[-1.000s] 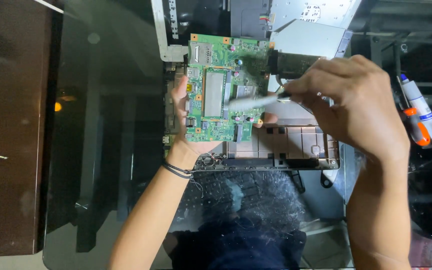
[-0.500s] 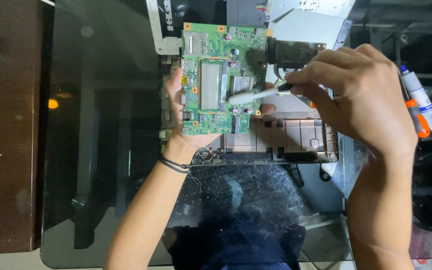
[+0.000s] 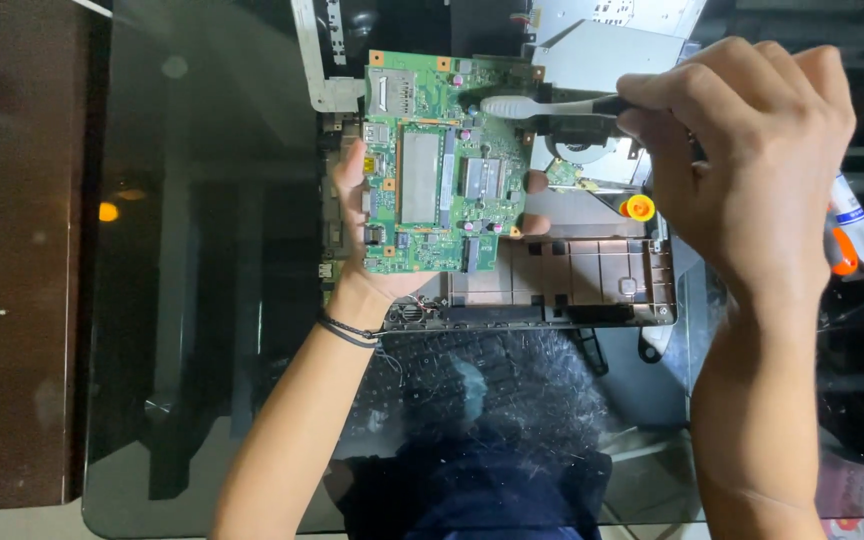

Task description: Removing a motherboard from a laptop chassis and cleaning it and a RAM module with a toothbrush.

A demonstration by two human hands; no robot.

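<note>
board: green circuit board (image 3: 439, 165) is propped up off the opened laptop shell (image 3: 562, 285), face toward the camera, sitting around the 12 o'clock part of the glass table (image 3: 202, 300)

left hand: left hand (image 3: 377, 240) is cupped behind the board, thumb hooked over its 9 o'clock edge and fingertips peeking out at the 3 o'clock edge, so it's clamped on pretty firmly, same spot as a second ago

right hand: right hand (image 3: 742, 150) is wrapped tight around the dark handle of a toothbrush (image 3: 542, 104), knuckles up

what changed: brush head was down mid-board half a second ago, now it has jumped up to the board's 1 o'clock corner, bristles on or just above the chips there (can't tell if they actually touch)

what that means: looks to me like the scrubbing is working its way across the board, middle part done and the top strip getting its turn

newly visible: with the hand lifted, a little orange-yellow cap (image 3: 638, 207) shows at 3 o'clock of the board, beside the fan area

off to the side: a white syringe tube (image 3: 857, 235) and an orange-handled tool (image 3: 837, 250) lie at the far 3 o'clock edge, untouched
</note>
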